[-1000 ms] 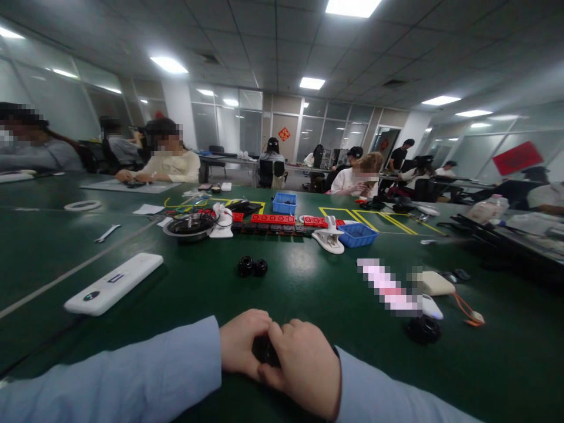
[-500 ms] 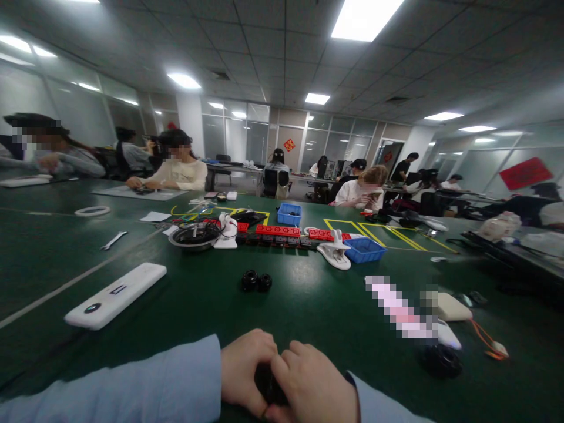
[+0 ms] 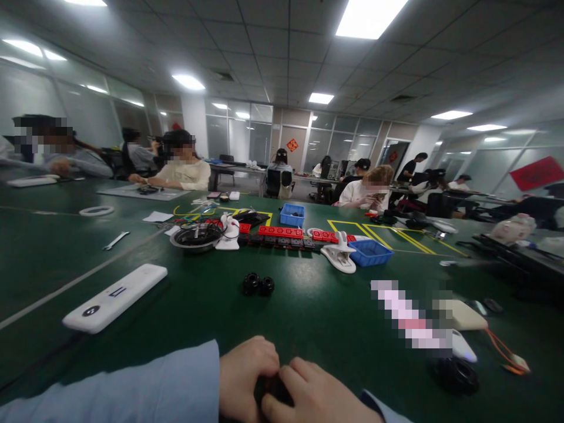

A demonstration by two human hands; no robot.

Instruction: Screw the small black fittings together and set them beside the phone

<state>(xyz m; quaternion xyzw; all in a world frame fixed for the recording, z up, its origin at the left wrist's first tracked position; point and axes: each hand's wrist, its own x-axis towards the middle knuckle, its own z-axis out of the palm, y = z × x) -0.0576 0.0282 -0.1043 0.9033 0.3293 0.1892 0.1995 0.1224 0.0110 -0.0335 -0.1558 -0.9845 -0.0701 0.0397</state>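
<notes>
No readable text, only illegible markings on the white device (image 3: 132,286) and the red diamond-shaped sign (image 3: 292,144).

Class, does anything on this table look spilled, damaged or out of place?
Nothing looks spilled or plainly damaged. Mildly odd, perhaps: one black ring lies off right, apart from the similar pair. The dark object between the left hand and right hand is mostly hidden.

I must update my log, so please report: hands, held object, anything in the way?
Left hand and right hand around dark object, mostly hidden. Two black round pieces ahead, apart from hands. Nothing visible blocking them.
</notes>
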